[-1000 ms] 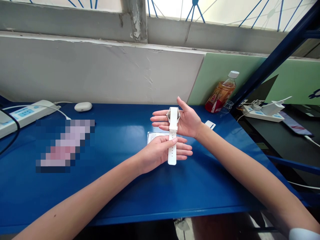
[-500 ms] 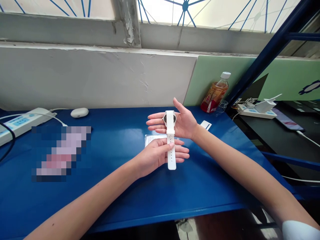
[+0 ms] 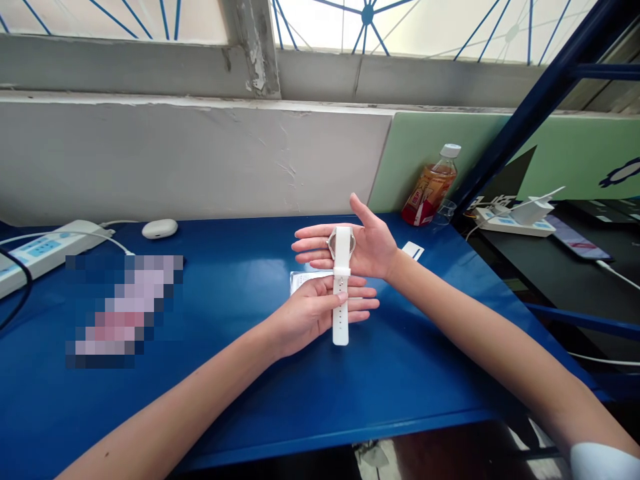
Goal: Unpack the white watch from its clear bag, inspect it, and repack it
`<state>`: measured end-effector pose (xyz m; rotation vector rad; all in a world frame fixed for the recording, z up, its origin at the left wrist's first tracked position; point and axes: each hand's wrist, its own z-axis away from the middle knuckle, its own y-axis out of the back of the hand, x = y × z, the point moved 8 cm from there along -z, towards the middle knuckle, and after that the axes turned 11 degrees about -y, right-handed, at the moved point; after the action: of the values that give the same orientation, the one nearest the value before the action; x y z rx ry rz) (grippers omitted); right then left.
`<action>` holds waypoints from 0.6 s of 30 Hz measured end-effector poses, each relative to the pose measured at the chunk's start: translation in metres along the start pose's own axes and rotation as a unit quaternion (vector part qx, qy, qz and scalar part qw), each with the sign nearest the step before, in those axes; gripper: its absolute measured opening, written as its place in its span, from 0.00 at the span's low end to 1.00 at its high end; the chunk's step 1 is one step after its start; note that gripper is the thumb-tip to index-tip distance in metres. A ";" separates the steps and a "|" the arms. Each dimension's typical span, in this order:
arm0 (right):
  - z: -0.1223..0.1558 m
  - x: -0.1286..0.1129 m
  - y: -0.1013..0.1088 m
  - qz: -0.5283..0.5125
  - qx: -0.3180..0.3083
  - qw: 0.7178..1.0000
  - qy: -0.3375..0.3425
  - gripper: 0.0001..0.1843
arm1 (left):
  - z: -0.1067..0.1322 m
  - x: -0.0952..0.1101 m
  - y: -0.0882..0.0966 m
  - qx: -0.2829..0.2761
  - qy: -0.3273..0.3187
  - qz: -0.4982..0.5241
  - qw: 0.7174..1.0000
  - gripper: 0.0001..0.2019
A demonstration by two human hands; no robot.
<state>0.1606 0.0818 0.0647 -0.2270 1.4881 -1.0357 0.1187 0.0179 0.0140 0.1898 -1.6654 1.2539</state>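
A white wristwatch (image 3: 341, 287) with a round metal case and a white strap lies across both my hands above the blue table (image 3: 240, 373). My right hand (image 3: 357, 245) is flat, palm up, fingers stretched out, with the watch case resting on its fingers. My left hand (image 3: 320, 308) is below it, fingers extended, thumb pressed on the strap so that the strap is pinched against the fingers. The strap's free end hangs past my left hand. Under my hands lies a small clear plastic bag (image 3: 303, 279).
An orange drink bottle (image 3: 430, 187) stands at the back right by a green board. A white earbud case (image 3: 159, 229) and a white power strip (image 3: 45, 250) lie at the back left. A blurred patch (image 3: 125, 310) sits on the left. A small white card (image 3: 413, 251) lies behind my right wrist.
The strap has slid a little lower across my left hand. Both hands have kept their places.
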 end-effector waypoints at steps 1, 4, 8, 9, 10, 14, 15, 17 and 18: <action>0.000 0.000 -0.001 0.001 -0.008 1.000 0.001 0.53 | 0.000 0.000 0.000 -0.002 0.002 0.003 1.000 0.11; 0.001 0.000 -0.002 0.000 -0.018 1.000 0.002 0.53 | 0.000 -0.001 -0.002 -0.007 0.007 0.009 1.000 0.11; 0.000 0.000 0.000 0.000 -0.001 1.000 0.003 0.52 | -0.001 -0.001 -0.002 -0.003 0.004 0.002 1.000 0.11; 0.000 0.000 0.001 0.000 0.004 1.000 0.004 0.52 | -0.001 -0.002 -0.002 -0.002 0.004 0.001 1.000 0.10; 0.000 0.000 0.002 0.000 0.009 1.000 0.004 0.51 | -0.001 -0.002 -0.001 0.000 0.004 -0.001 1.000 0.10; 0.000 0.000 0.002 -0.002 0.018 1.000 0.005 0.51 | -0.001 -0.002 -0.002 0.007 0.006 -0.010 1.000 0.10; 0.000 -0.001 0.002 -0.003 0.020 1.000 0.007 0.51 | -0.001 -0.001 -0.001 0.012 0.004 -0.015 1.000 0.09; 0.000 -0.002 0.002 -0.005 0.029 0.999 0.016 0.51 | -0.001 0.001 -0.001 0.026 0.000 -0.024 0.999 0.09; 0.000 -0.003 0.002 -0.006 0.034 0.999 0.021 0.50 | -0.001 0.002 0.000 0.033 -0.002 -0.028 0.999 0.09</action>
<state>0.1620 0.0850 0.0651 -0.1668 1.4878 -1.1040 0.1185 0.0196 0.0157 0.2776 -1.6133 1.2686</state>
